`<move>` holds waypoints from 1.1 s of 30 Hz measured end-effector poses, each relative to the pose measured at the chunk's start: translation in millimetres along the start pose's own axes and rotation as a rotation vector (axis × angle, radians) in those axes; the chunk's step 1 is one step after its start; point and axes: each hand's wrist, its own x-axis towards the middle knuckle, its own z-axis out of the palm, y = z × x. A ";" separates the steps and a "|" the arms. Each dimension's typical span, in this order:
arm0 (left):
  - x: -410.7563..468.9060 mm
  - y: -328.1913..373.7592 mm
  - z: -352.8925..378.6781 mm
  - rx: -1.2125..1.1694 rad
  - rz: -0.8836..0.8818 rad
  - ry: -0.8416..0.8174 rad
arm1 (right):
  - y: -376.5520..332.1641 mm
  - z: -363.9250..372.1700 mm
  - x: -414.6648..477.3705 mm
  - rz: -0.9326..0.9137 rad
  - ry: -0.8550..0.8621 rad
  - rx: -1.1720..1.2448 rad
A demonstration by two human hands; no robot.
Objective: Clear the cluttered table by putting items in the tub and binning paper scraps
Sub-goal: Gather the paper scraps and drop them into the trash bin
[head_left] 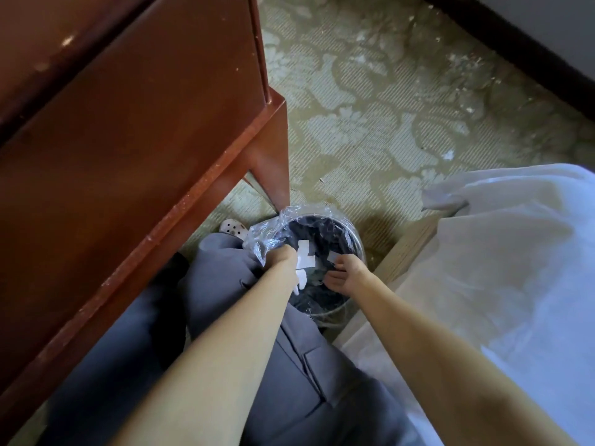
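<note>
Two bare forearms (225,349) reach from the near edge over grey trousers (306,397) toward a round dark bin (355,243) on the floor. A clear plastic liner (262,235) is folded over its rim.

The left hand (285,259) is at the left side of the bin's rim with its fingers curled away from the camera. White paper scraps (304,253) lie against its right side over the opening, and I cannot tell if it holds them.

The right hand (347,276) is over the near right part of the opening, fingers curled, and pinches a small scrap (333,256).

A red-brown wooden table (128,140) fills the left. Patterned carpet (370,107) lies far, a white sheet (499,268) right, and a white shoe (232,227) just left of the bin.
</note>
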 end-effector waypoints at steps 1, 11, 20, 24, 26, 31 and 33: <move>-3.5 0.8 -0.8 -0.020 -0.011 -0.037 | 0.7 -0.2 -1.2 0.002 -0.016 0.001; -1.3 -3.9 -3.9 0.035 -0.012 -0.114 | 4.9 5.0 1.9 0.018 -0.021 -0.011; -34.9 -0.9 -23.0 -0.024 0.135 -0.194 | -0.2 2.2 -32.6 -0.197 -0.004 -0.135; -72.0 2.5 -43.1 0.078 0.402 -0.136 | 0.8 3.3 -75.9 -0.461 0.040 -0.231; -95.7 3.7 -54.8 0.111 0.544 -0.131 | 4.0 5.1 -99.4 -0.593 0.020 -0.229; -176.3 -1.5 -104.2 0.173 0.926 0.002 | 21.0 20.7 -181.1 -0.955 -0.148 -0.349; -208.2 -11.3 -133.2 0.161 1.064 0.136 | 32.0 29.3 -219.6 -1.096 -0.224 -0.388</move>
